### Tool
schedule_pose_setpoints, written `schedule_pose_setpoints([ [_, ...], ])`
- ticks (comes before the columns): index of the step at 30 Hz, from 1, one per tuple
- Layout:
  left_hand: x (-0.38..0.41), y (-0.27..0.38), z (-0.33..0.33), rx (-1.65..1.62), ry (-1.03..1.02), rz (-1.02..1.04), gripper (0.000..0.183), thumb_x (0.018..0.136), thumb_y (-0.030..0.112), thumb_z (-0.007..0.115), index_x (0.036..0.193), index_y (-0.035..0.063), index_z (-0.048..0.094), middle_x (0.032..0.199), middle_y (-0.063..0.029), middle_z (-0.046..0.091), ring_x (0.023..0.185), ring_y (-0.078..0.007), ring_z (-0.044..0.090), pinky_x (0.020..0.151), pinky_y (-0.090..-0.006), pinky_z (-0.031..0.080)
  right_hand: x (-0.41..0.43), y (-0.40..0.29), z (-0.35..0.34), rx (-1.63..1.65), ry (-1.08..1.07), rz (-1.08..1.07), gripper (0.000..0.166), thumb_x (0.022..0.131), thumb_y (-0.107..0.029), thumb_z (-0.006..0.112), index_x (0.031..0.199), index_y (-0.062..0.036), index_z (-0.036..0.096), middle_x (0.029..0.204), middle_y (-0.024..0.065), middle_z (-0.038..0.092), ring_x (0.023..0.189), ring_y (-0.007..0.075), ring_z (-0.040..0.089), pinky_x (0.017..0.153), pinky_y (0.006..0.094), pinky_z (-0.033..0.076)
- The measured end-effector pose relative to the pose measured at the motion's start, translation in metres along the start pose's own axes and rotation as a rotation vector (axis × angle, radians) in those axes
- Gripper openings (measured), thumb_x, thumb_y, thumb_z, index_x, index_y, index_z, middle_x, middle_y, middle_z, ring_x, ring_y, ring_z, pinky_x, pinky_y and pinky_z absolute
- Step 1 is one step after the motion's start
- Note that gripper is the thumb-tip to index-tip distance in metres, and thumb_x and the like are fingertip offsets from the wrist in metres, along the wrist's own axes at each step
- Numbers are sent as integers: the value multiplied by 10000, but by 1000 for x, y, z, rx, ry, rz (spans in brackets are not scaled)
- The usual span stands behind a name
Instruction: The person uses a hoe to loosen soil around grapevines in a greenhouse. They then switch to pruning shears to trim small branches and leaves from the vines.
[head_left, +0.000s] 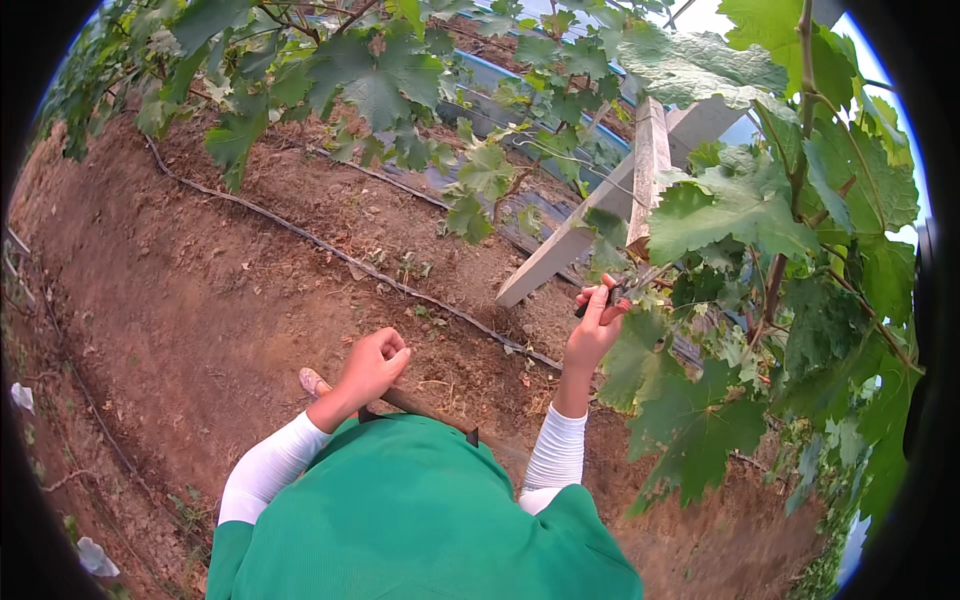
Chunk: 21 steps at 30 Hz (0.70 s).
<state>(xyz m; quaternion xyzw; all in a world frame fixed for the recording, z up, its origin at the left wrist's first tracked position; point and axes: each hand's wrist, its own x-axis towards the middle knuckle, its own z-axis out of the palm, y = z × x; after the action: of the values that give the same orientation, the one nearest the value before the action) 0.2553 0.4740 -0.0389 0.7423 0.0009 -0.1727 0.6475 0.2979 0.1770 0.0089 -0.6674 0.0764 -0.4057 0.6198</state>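
Note:
My right hand (592, 330) grips a pair of pruning shears (616, 291) with a coil spring and dark handles. The shears are up among the grapevine leaves (637, 364), close to a thin cane; foliage partly hides the blades, and whether they touch the cane cannot be made out. My left hand (375, 367) hangs in front of my waist with its fingers curled in, and nothing shows in it. Large leaves of a grapevine (780, 270) fill the right side.
A weathered wooden post (649, 165) and a pale slanting beam (570, 240) stand ahead on the right. A black drip hose (300, 231) crosses the bare soil (195, 292). Vine leaves (379, 75) overhang the top. White scraps (97, 557) lie at lower left.

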Motion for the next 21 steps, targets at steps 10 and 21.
schedule_pose_setpoints([
  [10,4,-7,-1,25,6,29,148,888,134,585,810,18,536,584,-19,581,486,-87,536,453,-263,402,13,18,-13,-53,-51,192,318,999,-286,497,1118,5,544,778,16,562,698,95,531,662,237,449],
  [21,3,-3,-1,-13,-2,8,129,896,119,578,827,21,530,583,-12,572,481,-82,528,446,-252,400,5,24,-13,-104,-73,206,348,994,-307,500,1120,14,544,777,18,568,693,91,531,651,237,453],
])
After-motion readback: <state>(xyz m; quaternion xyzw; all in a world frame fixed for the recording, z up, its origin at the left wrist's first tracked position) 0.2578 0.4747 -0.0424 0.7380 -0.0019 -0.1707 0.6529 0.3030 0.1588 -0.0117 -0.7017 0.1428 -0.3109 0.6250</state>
